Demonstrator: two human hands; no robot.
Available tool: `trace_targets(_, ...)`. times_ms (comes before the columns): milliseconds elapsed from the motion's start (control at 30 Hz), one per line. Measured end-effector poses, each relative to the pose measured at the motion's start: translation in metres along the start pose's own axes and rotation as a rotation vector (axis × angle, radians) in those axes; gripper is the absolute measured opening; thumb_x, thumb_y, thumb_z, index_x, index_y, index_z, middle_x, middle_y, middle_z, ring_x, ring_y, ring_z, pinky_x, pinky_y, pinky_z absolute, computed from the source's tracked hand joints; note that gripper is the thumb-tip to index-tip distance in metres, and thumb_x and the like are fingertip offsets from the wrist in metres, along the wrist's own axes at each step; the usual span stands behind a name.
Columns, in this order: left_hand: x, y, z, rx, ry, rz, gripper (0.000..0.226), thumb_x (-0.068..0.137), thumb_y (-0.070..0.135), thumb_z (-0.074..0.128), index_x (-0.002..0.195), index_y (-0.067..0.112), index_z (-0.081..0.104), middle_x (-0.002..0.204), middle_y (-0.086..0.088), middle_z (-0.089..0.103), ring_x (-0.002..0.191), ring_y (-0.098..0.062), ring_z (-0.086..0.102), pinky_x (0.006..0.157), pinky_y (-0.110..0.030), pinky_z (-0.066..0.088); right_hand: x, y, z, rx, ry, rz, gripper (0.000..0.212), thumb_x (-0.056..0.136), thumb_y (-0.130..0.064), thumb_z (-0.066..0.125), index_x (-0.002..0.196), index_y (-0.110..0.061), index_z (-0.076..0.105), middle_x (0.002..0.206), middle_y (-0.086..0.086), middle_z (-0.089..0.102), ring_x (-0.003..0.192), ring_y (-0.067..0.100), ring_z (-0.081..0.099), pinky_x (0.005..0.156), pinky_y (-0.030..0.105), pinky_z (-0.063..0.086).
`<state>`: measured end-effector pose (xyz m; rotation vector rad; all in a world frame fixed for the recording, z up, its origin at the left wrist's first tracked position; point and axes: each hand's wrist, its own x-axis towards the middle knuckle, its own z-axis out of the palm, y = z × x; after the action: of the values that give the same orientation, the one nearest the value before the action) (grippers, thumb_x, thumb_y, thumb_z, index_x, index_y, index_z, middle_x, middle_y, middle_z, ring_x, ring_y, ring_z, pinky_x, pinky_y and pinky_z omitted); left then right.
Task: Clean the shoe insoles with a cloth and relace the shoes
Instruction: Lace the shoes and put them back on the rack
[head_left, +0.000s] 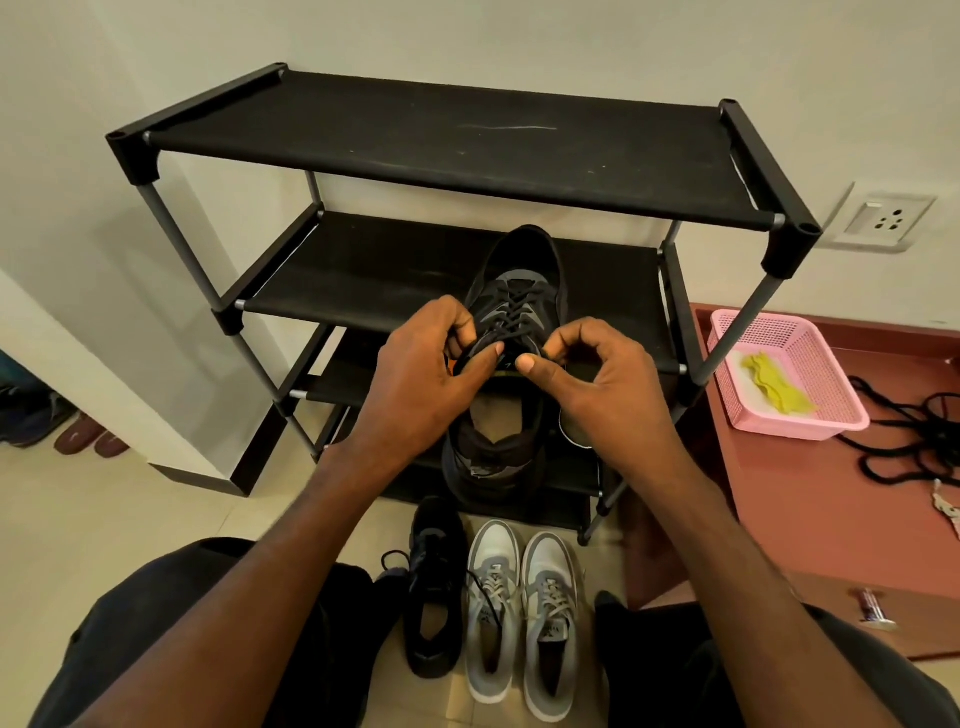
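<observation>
A black and grey sneaker (519, 280) is held up in front of the shoe rack, toe pointing away, its heel opening facing me. My left hand (426, 374) pinches the black lace (511, 312) at the left side of the tongue. My right hand (592, 379) pinches the lace at the right side, fingers curled. The lace is crossed through the lower eyelets. On the floor between my knees stand a black sneaker (434, 587) and a grey and white pair (522, 618). A yellow cloth (776, 387) lies in a pink basket (826, 374) at the right.
A black shoe rack (457, 150) with several fabric shelves stands against the wall. A reddish low platform (810, 519) at the right carries the basket and loose black laces (914, 436). A wall socket (888, 221) sits at the right; other footwear (88, 441) lies far left.
</observation>
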<state>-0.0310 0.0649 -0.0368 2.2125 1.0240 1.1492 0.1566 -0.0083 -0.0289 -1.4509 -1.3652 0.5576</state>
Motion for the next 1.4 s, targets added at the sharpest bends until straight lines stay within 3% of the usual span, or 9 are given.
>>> trace_targets(200,-0.002,-0.002,0.0,0.007,0.047,-0.003,0.019,0.094,0.025,0.073,0.092,0.018,0.056,0.083,0.007,0.056,0.072,-0.016,0.057,0.062,-0.029,0.052,0.004,0.006,-0.007,0.164,-0.06,0.128,0.01,0.098,-0.014,0.071,0.09,-0.02,0.073,0.091,-0.002,0.073,0.089,0.015,0.069,0.093,0.044,0.058)
trace_targets(333,-0.003,0.001,0.005,0.036,0.077,-0.005,0.02,0.095,0.025,0.073,0.091,0.02,0.054,0.082,0.008,0.056,0.072,-0.016,0.057,0.062,-0.028,0.051,0.0,0.003,-0.008,0.328,-0.051,0.239,0.009,0.101,-0.012,0.065,0.098,-0.008,0.072,0.092,0.004,0.075,0.086,0.013,0.07,0.085,0.033,0.058)
trace_targets(467,-0.003,0.005,0.006,0.048,0.135,-0.018,0.021,0.094,0.026,0.075,0.09,0.021,0.055,0.081,0.008,0.056,0.072,-0.015,0.056,0.061,-0.021,0.048,-0.003,-0.002,-0.009,0.392,-0.023,0.247,0.009,0.101,-0.02,0.066,0.106,-0.014,0.07,0.105,0.009,0.074,0.096,0.019,0.071,0.089,0.036,0.06)
trace_targets(600,-0.004,0.007,0.004,0.026,0.145,-0.028,0.02,0.093,0.026,0.076,0.09,0.019,0.057,0.076,0.008,0.056,0.065,-0.013,0.055,0.058,-0.019,0.046,-0.004,-0.001,0.001,0.051,-0.029,0.107,0.042,0.084,-0.028,0.086,0.118,-0.026,0.062,0.111,-0.002,0.064,0.101,0.009,0.063,0.09,0.021,0.053)
trace_targets(733,-0.007,0.008,0.003,0.009,0.141,-0.056,0.022,0.092,0.028,0.077,0.088,0.019,0.057,0.068,0.006,0.055,0.059,-0.013,0.053,0.055,-0.018,0.045,-0.004,-0.002,0.012,-0.082,0.097,0.026,0.032,0.083,-0.021,0.085,0.108,-0.028,0.065,0.105,-0.007,0.062,0.089,0.004,0.06,0.078,0.013,0.049)
trace_targets(867,-0.007,0.003,0.001,0.082,0.102,-0.123,0.03,0.089,0.049,0.075,0.09,0.026,0.056,0.072,0.006,0.059,0.063,-0.013,0.059,0.058,-0.031,0.053,-0.003,-0.002,0.01,-0.095,0.114,0.036,0.032,0.083,-0.025,0.086,0.108,-0.028,0.066,0.102,-0.009,0.063,0.084,0.005,0.061,0.073,0.014,0.052)
trace_targets(1033,-0.012,0.0,0.002,0.253,-0.118,-0.31,0.045,0.089,0.063,0.061,0.118,0.031,0.049,0.085,0.01,0.061,0.075,-0.006,0.063,0.076,-0.043,0.059,-0.007,0.002,0.011,-0.127,0.101,0.049,0.04,0.083,-0.032,0.085,0.117,-0.03,0.064,0.102,-0.008,0.062,0.085,0.009,0.063,0.072,0.019,0.055)
trace_targets(1200,-0.011,0.009,0.004,0.351,0.0,-0.197,0.037,0.094,0.066,0.056,0.104,0.031,0.052,0.07,0.011,0.058,0.062,-0.005,0.059,0.059,-0.035,0.052,-0.007,-0.001,0.013,-0.183,0.148,-0.016,0.033,0.083,-0.04,0.085,0.109,-0.026,0.068,0.101,-0.011,0.063,0.09,0.006,0.063,0.077,0.02,0.055)
trace_targets(1400,-0.009,0.016,0.005,0.182,0.163,-0.117,0.031,0.094,0.044,0.071,0.083,0.023,0.051,0.073,0.007,0.054,0.064,-0.011,0.053,0.054,-0.033,0.048,0.001,-0.004,0.008,0.138,0.096,0.133,0.023,0.081,-0.024,0.089,0.094,-0.017,0.071,0.083,-0.005,0.071,0.075,0.007,0.067,0.067,0.022,0.055)
